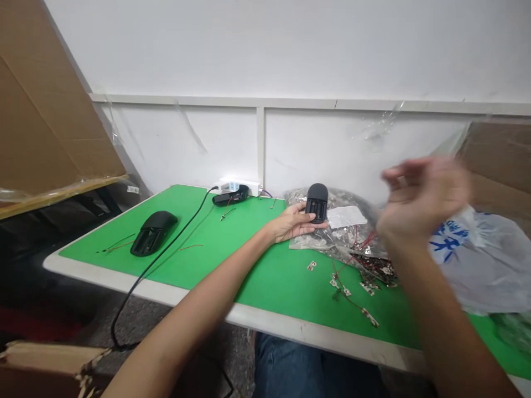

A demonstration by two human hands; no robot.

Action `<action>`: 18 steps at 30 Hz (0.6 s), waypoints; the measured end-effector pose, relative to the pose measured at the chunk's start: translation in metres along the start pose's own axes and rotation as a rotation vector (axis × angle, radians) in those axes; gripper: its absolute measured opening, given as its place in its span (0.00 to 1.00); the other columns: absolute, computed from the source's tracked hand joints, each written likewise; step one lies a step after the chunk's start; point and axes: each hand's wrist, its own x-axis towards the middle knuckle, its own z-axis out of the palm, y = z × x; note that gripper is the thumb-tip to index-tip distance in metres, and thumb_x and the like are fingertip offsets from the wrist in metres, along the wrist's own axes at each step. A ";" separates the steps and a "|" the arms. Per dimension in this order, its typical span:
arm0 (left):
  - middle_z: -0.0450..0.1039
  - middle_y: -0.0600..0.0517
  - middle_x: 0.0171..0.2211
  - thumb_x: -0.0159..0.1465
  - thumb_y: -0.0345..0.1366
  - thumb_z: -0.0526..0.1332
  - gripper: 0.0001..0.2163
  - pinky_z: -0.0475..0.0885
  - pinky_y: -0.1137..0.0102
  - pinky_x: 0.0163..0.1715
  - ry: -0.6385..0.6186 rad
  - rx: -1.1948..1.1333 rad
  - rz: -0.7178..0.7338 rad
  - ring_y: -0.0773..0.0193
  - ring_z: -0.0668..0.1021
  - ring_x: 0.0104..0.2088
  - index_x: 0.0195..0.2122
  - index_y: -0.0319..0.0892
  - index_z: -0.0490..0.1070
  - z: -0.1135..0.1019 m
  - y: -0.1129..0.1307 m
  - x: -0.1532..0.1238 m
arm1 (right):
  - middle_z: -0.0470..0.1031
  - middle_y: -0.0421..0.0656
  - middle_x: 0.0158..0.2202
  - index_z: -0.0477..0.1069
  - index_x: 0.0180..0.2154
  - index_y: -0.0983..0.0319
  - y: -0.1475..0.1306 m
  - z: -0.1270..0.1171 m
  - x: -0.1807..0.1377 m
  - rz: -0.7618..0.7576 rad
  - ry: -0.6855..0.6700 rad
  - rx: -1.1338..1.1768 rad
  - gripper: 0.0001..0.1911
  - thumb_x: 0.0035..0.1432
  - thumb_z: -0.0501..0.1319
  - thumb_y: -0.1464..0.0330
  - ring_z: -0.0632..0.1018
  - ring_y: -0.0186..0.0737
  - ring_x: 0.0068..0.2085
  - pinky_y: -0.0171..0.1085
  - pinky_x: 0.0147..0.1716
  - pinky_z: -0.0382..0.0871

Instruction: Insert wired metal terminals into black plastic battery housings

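My left hand (292, 222) grips a black plastic housing with a rounded top (317, 194) and holds it upright over the bag's edge. Its face shows an open compartment like a battery bay. My right hand (427, 190) is raised on the right, smeared by motion; its fingers look bent, but whether they hold anything I cannot tell. Below it lies a pile of metal contact pieces with red and black wires (375, 268). Several loose contact pieces (341, 284) lie on the green table nearer to me.
A clear bag of small parts (298, 240) bears a white label (347, 216). A similar black housing (154, 233) lies left, and a black device (230, 195) sits by a white power strip (251, 189). A black cable (166, 243) crosses the green table (232, 260). A white plastic bag (489, 265) stands right.
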 end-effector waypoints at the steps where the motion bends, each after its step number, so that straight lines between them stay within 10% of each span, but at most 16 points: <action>1: 0.80 0.34 0.50 0.60 0.25 0.71 0.22 0.83 0.76 0.34 0.003 -0.001 -0.005 0.49 0.89 0.43 0.54 0.35 0.70 0.001 0.001 -0.001 | 0.77 0.44 0.34 0.77 0.40 0.55 0.002 0.004 -0.005 -0.013 0.212 -0.021 0.16 0.74 0.57 0.54 0.80 0.45 0.36 0.49 0.38 0.79; 6: 0.81 0.38 0.48 0.61 0.22 0.69 0.19 0.83 0.75 0.35 0.019 0.011 -0.002 0.52 0.89 0.42 0.52 0.37 0.70 0.006 0.005 -0.004 | 0.82 0.44 0.38 0.77 0.40 0.54 0.010 0.015 -0.041 -0.023 -0.313 -0.301 0.06 0.69 0.62 0.61 0.81 0.49 0.41 0.53 0.43 0.78; 18: 0.82 0.45 0.40 0.63 0.20 0.67 0.17 0.82 0.75 0.39 0.066 0.037 0.004 0.65 0.86 0.33 0.51 0.37 0.71 0.005 0.001 -0.001 | 0.78 0.48 0.42 0.75 0.40 0.55 0.014 0.014 -0.050 -0.059 -0.589 -0.409 0.04 0.68 0.61 0.65 0.79 0.54 0.47 0.55 0.48 0.75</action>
